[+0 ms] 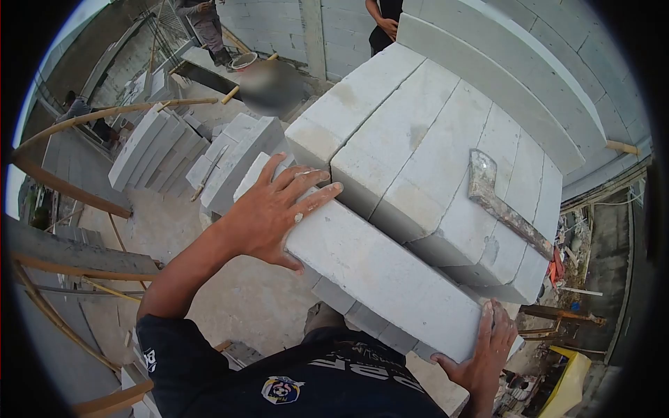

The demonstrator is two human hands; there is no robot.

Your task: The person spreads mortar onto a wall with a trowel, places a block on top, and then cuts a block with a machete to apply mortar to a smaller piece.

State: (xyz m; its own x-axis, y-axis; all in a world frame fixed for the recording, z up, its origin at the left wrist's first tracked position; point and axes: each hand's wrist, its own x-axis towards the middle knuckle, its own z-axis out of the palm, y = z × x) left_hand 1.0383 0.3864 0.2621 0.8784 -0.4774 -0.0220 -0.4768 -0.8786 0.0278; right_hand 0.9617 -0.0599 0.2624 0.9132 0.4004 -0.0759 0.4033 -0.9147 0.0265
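Note:
A long, pale grey aerated concrete block [376,268] lies across in front of my body. My left hand [275,212] clasps its left part, fingers over the top and thumb on the near side. My right hand [488,341] grips the right end, thumb on the near edge and fingers on the far one. Just beyond the block stands a stack of similar blocks [411,132], laid side by side with thin gaps. On that stack rests a mortar-crusted, hatchet-like tool [509,205] with a flat head. More blocks [380,326] show under the held block's near side.
Further piles of blocks [157,150] stand to the left, near bent wooden poles [77,188]. One person [205,28] stands at the back by a bucket [244,61], another person [385,24] behind the stack, and a third crouches far left. A yellow object [563,383] lies low right.

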